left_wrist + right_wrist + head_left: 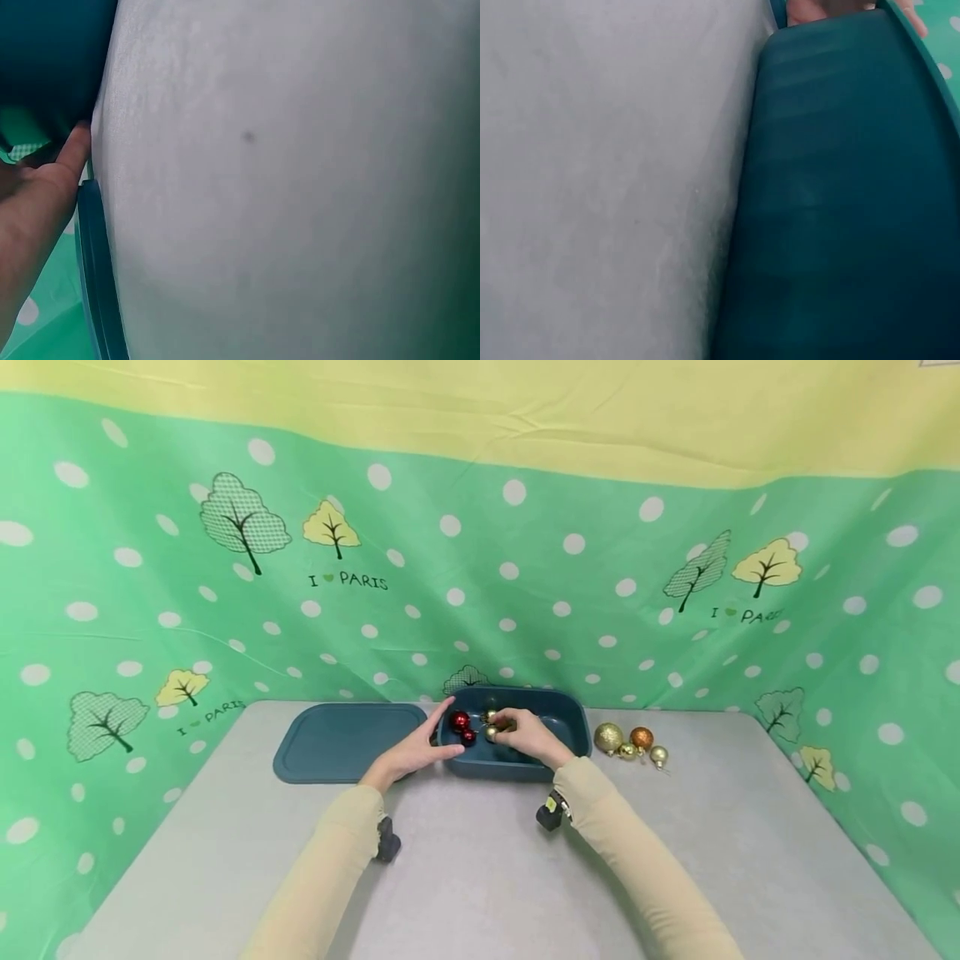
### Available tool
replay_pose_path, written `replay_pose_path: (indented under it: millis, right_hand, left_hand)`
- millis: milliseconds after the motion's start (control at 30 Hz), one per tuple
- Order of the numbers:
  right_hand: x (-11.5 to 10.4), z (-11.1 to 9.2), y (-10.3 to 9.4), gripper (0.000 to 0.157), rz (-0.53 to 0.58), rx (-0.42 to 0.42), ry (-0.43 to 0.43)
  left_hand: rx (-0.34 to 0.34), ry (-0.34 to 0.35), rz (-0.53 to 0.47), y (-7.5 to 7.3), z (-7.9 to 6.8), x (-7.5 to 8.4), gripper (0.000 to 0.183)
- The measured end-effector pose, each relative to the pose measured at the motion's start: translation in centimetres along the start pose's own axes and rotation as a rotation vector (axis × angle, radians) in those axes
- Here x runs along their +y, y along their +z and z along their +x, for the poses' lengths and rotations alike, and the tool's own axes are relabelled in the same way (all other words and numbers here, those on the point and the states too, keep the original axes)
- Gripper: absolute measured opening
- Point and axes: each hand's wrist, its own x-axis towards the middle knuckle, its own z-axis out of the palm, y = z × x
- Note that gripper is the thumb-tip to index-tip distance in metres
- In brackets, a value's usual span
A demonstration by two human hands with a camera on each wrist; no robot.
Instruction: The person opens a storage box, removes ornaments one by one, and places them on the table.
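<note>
A dark blue rectangular box (517,770) stands near the back of the table. My left hand (411,752) rests against its left end, thumb and fingers spread wide and fairly straight around the corner. In the left wrist view, a digit of the left hand (56,176) touches the box's side (56,52). My right hand (531,737) reaches inside the box and its fingertips pinch a small gold Christmas ball (491,716), partly hidden by the fingers. Just below lies another gold ball (491,734). Two red balls, one larger (459,721) and one smaller (468,737), sit at the box's left end.
A blue lid (345,743) lies flat left of the box. To the right are a glittery gold ball (608,737), an orange ball (642,738), a small gold ball (627,751) and a paler one (659,755). A green patterned cloth (480,568) hangs behind the table.
</note>
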Motion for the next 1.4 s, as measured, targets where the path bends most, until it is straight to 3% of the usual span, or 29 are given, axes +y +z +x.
replay_pose_path:
  millis: [67, 300, 500, 733, 933, 1067, 1200, 1400]
  right_hand:
    - [0.2, 0.0, 0.0, 0.033, 0.012, 0.006, 0.006]
    - [0.8, 0.3, 0.0, 0.037, 0.007, -0.030, -0.012]
    - [0.7, 0.4, 0.1, 0.027, -0.053, -0.073, -0.042]
    - [0.6, 0.3, 0.0, 0.023, -0.026, -0.083, -0.072]
    - [0.4, -0.1, -0.3, 0.024, 0.065, -0.034, -0.165]
    - [-1.1, -1.0, -0.7, 0.026, 0.140, 0.013, -0.249]
    - [-2.8, -2.0, -1.3, 0.026, 0.194, 0.045, -0.266]
    - [-3.4, -2.7, -1.6, 0.024, 0.223, 0.093, -0.283]
  left_hand:
    - [-0.003, -0.001, 0.000, 0.0, 0.0, 0.1, 0.092]
    - [0.014, 0.004, 0.013, 0.0, 1.6, -2.5, 0.094]
    - [0.043, 0.023, 0.007, 0.2, 1.4, -2.5, 0.091]
    - [0.048, 0.036, 0.004, 0.3, 1.3, -2.3, 0.094]
    - [0.036, 0.039, 0.009, 0.2, 1.3, -2.3, 0.098]
    - [0.039, 0.029, -0.005, 0.2, 1.2, -2.4, 0.093]
    - [0.045, 0.027, -0.008, 0.2, 1.4, -2.5, 0.092]
    - [0.042, 0.037, 0.000, 0.1, 1.4, -2.5, 0.094]
